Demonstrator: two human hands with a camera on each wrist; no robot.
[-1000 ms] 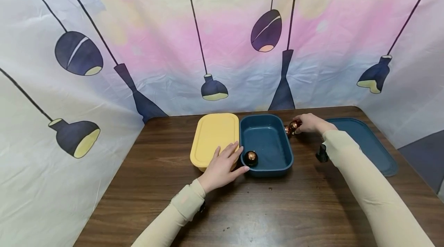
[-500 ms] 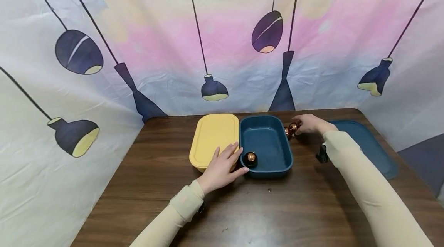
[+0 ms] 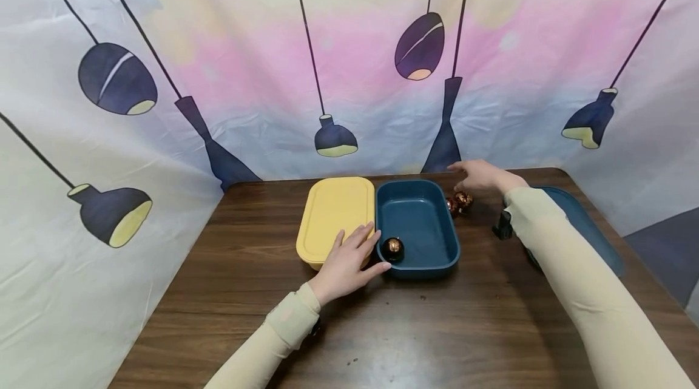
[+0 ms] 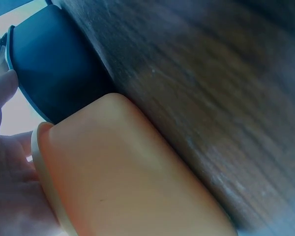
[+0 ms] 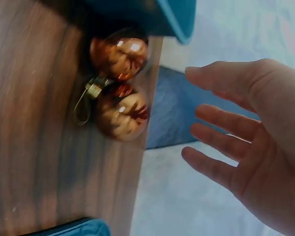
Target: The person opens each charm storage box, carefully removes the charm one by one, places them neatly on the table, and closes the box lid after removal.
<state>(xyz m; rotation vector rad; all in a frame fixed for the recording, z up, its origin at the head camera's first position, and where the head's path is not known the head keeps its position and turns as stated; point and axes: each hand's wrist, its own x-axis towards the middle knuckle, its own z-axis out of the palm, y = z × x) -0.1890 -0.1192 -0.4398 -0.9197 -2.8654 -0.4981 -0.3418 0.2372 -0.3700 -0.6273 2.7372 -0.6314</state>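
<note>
Two shiny copper-coloured Christmas baubles (image 5: 123,115) lie against the right outer wall of the blue box (image 3: 417,228); a gold cap and wire loop show on one. Above and behind them my right hand (image 3: 483,175) hovers with fingers spread, holding nothing. Another bauble (image 3: 392,249) sits inside the blue box at its near left corner. My left hand (image 3: 345,264) lies with extended fingers across the near right edge of the yellow lidded box (image 3: 338,213), its thumb at the blue box's rim. The two boxes stand side by side.
A flat dark blue lid (image 3: 587,225) lies on the right of the brown wooden table (image 3: 262,292), partly behind the right sleeve. Behind the table hangs a cloth (image 3: 371,61) printed with lamps.
My right hand has let go of the bauble and lifted up and back from it. The baubles stay beside the blue box. My left hand keeps its place.
</note>
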